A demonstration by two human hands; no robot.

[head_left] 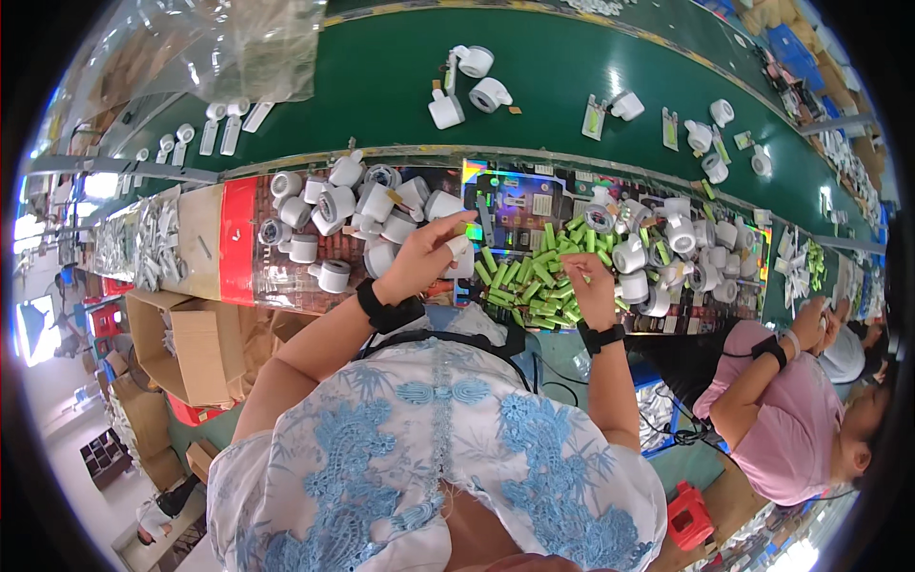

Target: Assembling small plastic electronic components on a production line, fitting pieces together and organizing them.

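Observation:
My left hand (pixel 424 255) is closed around a white round plastic housing (pixel 461 258), at the right end of a cluster of similar white housings (pixel 335 203). The fingers partly cover it. To the right, my right hand (pixel 593 289) hovers at the right edge of a heap of green cylindrical battery cells (pixel 536 284). Its fingertips are drawn together over the cells, and whatever is between them is too small to make out. More white housings (pixel 679 234) lie just right of that hand, some with grey round faces.
Behind the work mat runs a green conveyor belt (pixel 381 76) carrying white housings (pixel 491 94) and flat white handle pieces (pixel 593 118). An open cardboard box (pixel 195 355) stands at lower left. A co-worker in a pink shirt (pixel 762 419) sits at right, near a red stool (pixel 690 516).

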